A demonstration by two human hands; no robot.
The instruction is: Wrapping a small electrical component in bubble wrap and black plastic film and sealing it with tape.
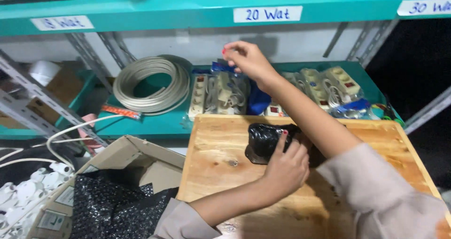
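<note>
My left hand rests on a wooden board and grips a crumpled black plastic bag, with the index finger laid over it. My right hand reaches across to the teal shelf. Its fingers are pinched together just above a power strip in clear plastic packaging. Whether the fingertips hold the top of that packaging cannot be told. My right forearm crosses over the bag and hides its right side.
More white power strips lie on the shelf to the right, and a coil of pale cable to the left. An open cardboard box with black bubble wrap stands at lower left, beside white sockets and wires. An upper shelf runs overhead.
</note>
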